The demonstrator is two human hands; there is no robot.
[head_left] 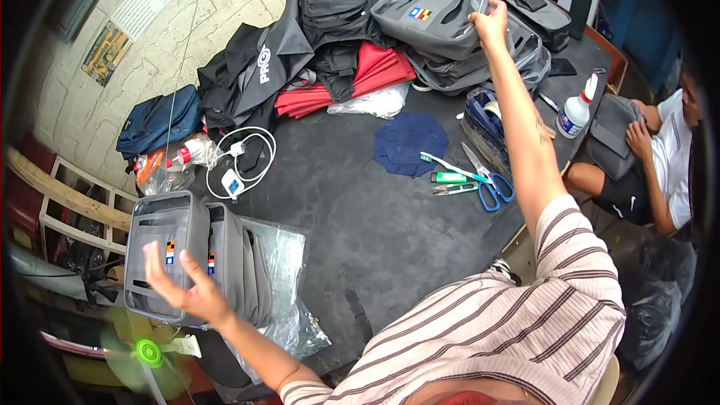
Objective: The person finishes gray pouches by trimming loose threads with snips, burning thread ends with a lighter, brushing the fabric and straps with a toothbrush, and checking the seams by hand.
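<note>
At the far right of the black table, my right hand pinches the edge of a grey bag with a small coloured flag patch. That bag lies on top of other grey bags. My left hand is over the front of a grey case at the table's left, its fingers apart and holding nothing. Behind this case stand several similar grey cases in a row, on clear plastic.
Scissors, a toothbrush and dark blue cloth lie mid-table. A spray bottle stands right. Red fabric, black bags and a white cable lie behind. Another person sits right, hands on a grey bag.
</note>
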